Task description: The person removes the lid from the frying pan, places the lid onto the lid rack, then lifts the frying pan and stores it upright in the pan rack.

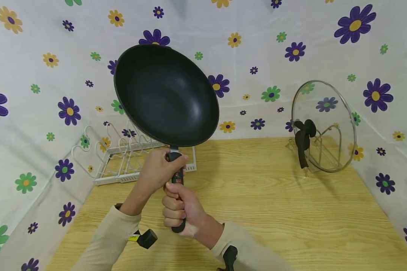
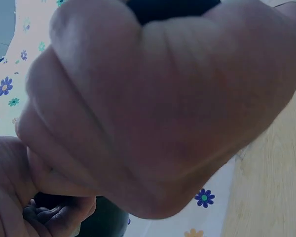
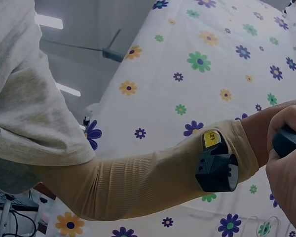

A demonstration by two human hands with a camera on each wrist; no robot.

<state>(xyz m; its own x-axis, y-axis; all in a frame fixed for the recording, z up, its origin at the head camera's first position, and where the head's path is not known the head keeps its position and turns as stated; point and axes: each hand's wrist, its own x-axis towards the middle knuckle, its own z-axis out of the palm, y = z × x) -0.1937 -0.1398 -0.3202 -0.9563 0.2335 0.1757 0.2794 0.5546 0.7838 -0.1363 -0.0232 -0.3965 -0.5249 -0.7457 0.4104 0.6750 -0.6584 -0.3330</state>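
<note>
A black frying pan (image 1: pixel 166 98) is held up above the table, its dark inner surface facing me and its handle pointing down. My left hand (image 1: pixel 159 169) grips the upper part of the black handle, close below the pan, with the thumb across it. Lower down, my right hand (image 1: pixel 186 210) wraps its fingers round the handle near its end. The left wrist view is largely filled by a hand (image 2: pixel 153 108) seen close up. At the right edge of the right wrist view, a hand (image 3: pixel 288 173) holds the dark handle end (image 3: pixel 288 140).
A white wire rack (image 1: pixel 122 177) stands at the back left of the wooden table (image 1: pixel 257 195), partly behind the pan. At the back right, a glass lid (image 1: pixel 325 128) with a black knob stands upright in a small wire stand (image 1: pixel 339 143). Flowered cloth (image 1: pixel 257 113) surrounds the table.
</note>
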